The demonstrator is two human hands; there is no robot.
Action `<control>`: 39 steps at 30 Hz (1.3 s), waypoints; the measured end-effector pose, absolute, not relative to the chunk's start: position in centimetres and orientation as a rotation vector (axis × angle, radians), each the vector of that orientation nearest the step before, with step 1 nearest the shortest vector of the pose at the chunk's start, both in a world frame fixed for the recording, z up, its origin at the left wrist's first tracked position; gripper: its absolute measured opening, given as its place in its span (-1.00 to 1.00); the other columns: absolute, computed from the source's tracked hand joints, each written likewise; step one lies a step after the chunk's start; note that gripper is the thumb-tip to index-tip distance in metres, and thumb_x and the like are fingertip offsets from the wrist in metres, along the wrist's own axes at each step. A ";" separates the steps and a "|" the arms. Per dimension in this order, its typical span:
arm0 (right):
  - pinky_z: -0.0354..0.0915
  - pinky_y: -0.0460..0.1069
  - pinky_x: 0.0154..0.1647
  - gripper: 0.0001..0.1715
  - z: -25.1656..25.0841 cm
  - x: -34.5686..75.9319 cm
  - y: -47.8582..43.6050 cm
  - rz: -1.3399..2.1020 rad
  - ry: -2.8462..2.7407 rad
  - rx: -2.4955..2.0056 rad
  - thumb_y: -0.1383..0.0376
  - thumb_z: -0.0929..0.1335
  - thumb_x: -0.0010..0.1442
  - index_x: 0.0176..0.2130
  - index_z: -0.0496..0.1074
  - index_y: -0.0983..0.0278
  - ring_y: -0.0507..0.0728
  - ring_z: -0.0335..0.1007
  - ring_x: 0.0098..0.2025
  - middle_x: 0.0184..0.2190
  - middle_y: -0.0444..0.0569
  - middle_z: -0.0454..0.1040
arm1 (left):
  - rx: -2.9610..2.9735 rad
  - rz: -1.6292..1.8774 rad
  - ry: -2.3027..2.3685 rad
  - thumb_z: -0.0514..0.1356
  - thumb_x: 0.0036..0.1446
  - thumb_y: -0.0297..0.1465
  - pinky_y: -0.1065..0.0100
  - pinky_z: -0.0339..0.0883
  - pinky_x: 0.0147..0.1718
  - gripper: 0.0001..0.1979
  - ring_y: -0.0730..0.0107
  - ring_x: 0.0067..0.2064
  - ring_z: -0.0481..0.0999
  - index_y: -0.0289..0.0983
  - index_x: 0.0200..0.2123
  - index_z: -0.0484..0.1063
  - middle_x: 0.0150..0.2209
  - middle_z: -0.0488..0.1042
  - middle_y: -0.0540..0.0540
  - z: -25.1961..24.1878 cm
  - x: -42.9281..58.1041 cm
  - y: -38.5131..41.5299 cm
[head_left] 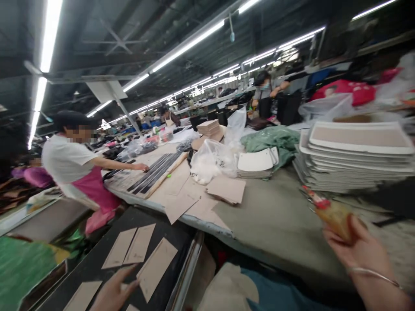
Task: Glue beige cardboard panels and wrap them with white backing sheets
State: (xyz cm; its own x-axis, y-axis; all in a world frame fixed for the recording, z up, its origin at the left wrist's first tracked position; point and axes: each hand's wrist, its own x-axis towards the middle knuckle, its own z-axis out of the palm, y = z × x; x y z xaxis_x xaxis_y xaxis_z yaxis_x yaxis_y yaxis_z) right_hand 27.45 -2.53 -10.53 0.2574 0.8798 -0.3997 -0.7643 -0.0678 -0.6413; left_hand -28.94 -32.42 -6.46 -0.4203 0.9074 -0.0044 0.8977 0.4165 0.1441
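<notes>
While a bottle is being clasped in the right hand, the left hand is being held open. Nothing is being grasped in its grip.

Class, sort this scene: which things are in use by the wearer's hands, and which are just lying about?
In use: left hand beside flat tan card pieces on the black belt; right hand holding a small yellowish red-capped bottle.
Lying about: stack of white-edged boards; clear plastic bag; crumpled green cloth.
</notes>
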 end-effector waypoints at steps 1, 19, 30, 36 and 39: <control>0.02 -0.14 -0.78 -0.84 -10.8 27.4 -2.5 1.371 -0.157 -0.884 0.37 0.46 -0.13 -0.47 0.41 0.23 0.01 0.19 -0.56 -0.49 0.01 0.32 | 1.774 0.247 2.491 -0.01 -0.04 -0.01 0.09 0.31 0.03 -0.55 0.21 0.02 0.43 0.43 0.00 0.19 -0.07 0.45 0.39 -6.5 -28.4 -28.8; 0.10 -0.19 -0.75 -0.60 -11.1 28.0 -2.3 1.303 -0.110 -0.956 0.20 0.53 -0.23 -0.37 0.39 0.23 0.01 0.30 -0.53 -0.47 -0.14 0.42 | 2.436 -0.836 1.469 0.41 -0.54 -0.08 -0.28 -0.38 0.12 0.40 -0.23 0.30 -0.36 -0.16 0.30 -0.37 0.32 -0.26 -0.33 -5.0 -12.6 11.3; 0.16 -0.18 -0.71 -0.65 -10.5 27.2 -2.2 1.318 -0.037 -1.026 0.23 0.51 -0.22 -0.37 0.42 0.25 0.04 0.34 -0.47 -0.43 -0.10 0.45 | 2.394 -0.371 1.662 0.37 -0.41 0.00 0.03 -0.14 0.20 0.32 -0.13 0.26 -0.04 -0.18 0.31 -0.37 0.24 -0.12 -0.30 -1.7 -12.6 8.2; 0.05 -0.21 -0.75 -0.60 -10.5 27.6 -2.8 1.278 -0.098 -0.927 0.21 0.53 -0.24 -0.37 0.41 0.26 -0.01 0.28 -0.52 -0.43 -0.12 0.44 | 2.432 -0.247 1.447 0.22 -0.32 0.20 0.03 -0.11 0.20 0.19 -0.17 0.29 -0.15 -0.13 0.30 -0.22 0.29 -0.21 -0.27 -3.3 -5.4 1.9; 0.14 -0.20 -0.69 -0.56 -10.3 27.8 -3.4 1.227 -0.147 -0.976 0.17 0.53 -0.24 -0.34 0.40 0.23 0.01 0.33 -0.47 -0.41 -0.15 0.44 | 2.461 -0.232 1.318 0.19 -0.32 0.23 -0.08 -0.20 0.20 0.15 -0.19 0.30 -0.20 -0.09 0.29 -0.15 0.30 -0.21 -0.28 -6.3 0.0 -0.3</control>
State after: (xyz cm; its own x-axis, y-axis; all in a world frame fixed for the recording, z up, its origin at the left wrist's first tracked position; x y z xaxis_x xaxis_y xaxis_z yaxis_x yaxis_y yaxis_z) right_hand 27.76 -3.38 -10.34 0.3821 0.8371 -0.3916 -0.7210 0.0049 -0.6929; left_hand -0.02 -0.26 -6.33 0.5567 0.7753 -0.2984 0.8306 -0.5127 0.2175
